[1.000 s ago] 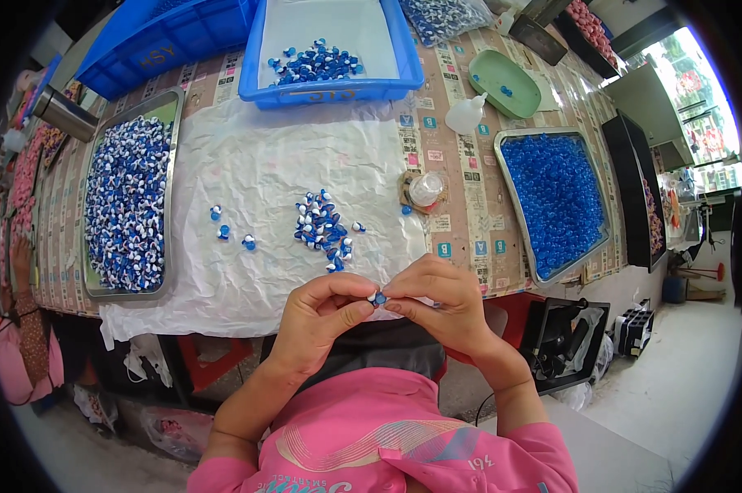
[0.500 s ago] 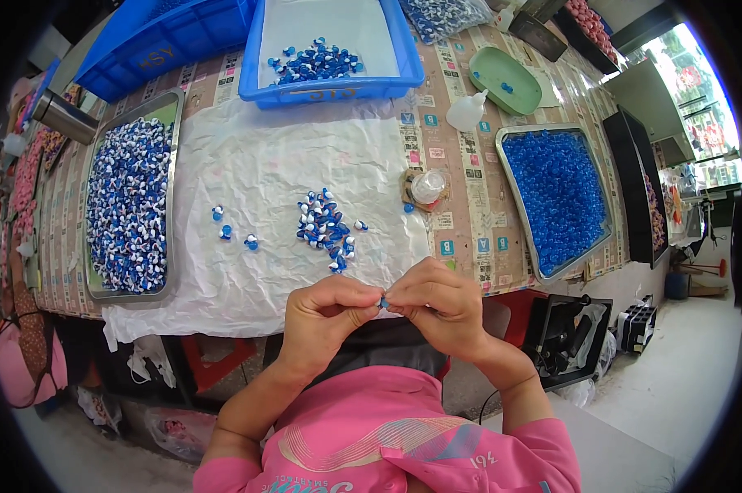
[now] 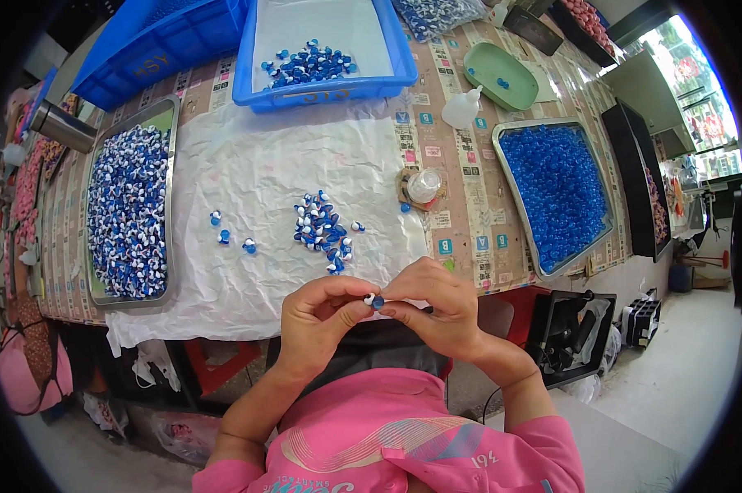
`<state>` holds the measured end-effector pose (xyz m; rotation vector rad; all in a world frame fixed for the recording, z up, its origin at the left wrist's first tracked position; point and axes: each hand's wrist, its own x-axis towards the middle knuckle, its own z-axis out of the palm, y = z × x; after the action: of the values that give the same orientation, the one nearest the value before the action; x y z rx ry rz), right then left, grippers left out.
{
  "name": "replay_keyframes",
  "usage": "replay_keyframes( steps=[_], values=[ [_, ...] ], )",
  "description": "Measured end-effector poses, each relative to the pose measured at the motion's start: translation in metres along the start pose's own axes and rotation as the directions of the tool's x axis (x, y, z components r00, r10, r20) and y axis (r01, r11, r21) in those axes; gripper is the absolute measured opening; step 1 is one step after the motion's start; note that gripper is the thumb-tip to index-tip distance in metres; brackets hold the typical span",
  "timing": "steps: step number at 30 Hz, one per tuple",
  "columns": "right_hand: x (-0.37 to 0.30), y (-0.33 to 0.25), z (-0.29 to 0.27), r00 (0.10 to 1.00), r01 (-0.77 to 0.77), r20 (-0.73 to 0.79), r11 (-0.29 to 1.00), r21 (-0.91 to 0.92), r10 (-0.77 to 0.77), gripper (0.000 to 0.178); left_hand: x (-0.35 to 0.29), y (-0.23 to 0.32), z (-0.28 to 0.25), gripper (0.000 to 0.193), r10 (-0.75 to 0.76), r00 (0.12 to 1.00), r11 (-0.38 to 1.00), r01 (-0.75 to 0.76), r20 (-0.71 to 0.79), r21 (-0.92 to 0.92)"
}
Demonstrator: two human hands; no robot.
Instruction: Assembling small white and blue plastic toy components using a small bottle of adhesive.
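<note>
Just off the table's near edge, my two hands meet fingertip to fingertip. My left hand (image 3: 320, 316) pinches a small white-and-blue piece between thumb and forefinger. A round translucent blue bead (image 3: 377, 302) shows at its right side, where the thumb and forefinger of my right hand (image 3: 437, 306) close on it. Whether bead and piece are joined cannot be seen. Ahead, a small heap of blue-and-white pieces (image 3: 322, 226) lies on crumpled white paper (image 3: 223, 164), with several loose ones to its left, among them one piece (image 3: 249, 246).
At left stands a metal tray (image 3: 174, 164) full of blue-and-white pieces; at right, a metal tray (image 3: 511, 181) of blue beads. Behind the paper sits a blue bin (image 3: 322, 97). A small clear jar (image 3: 424, 186), a white squeeze bottle (image 3: 461, 108) and a green dish (image 3: 511, 74) stand right of centre.
The fingertips have parted a little, so the white-and-blue piece and the bead now show more fully. Both hands stay in nearly the same place; the view has shifted slightly.
</note>
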<state>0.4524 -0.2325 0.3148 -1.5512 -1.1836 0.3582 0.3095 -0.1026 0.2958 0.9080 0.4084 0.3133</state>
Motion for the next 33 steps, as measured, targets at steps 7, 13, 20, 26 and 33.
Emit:
replay_keyframes(
  steps=[7,13,20,26,33],
  values=[
    [-0.003,-0.001,0.003,0.997,-0.06,-0.042,0.998,-0.007,0.059,0.029,0.004,-0.011,-0.004,0.019,0.122,0.989,0.992,-0.119,0.083,-0.041],
    [-0.003,-0.001,0.006,0.996,-0.084,-0.022,0.996,0.005,0.084,0.027,0.003,-0.014,-0.01,0.02,0.094,0.991,0.993,-0.086,0.098,-0.085],
    [-0.002,-0.002,0.008,0.997,-0.075,-0.019,0.997,0.009,0.075,0.027,-0.001,-0.008,-0.009,0.023,-0.114,0.993,0.954,0.12,0.039,-0.275],
    [-0.003,-0.004,0.003,0.995,-0.098,-0.014,0.994,0.049,0.098,0.023,0.0,-0.013,-0.015,0.028,-0.067,0.996,0.94,0.082,0.056,-0.332],
    [-0.008,-0.002,-0.001,0.985,-0.17,-0.023,0.983,0.068,0.172,0.019,-0.002,-0.007,-0.011,0.025,0.065,0.998,0.996,-0.065,0.003,-0.065]
  ],
)
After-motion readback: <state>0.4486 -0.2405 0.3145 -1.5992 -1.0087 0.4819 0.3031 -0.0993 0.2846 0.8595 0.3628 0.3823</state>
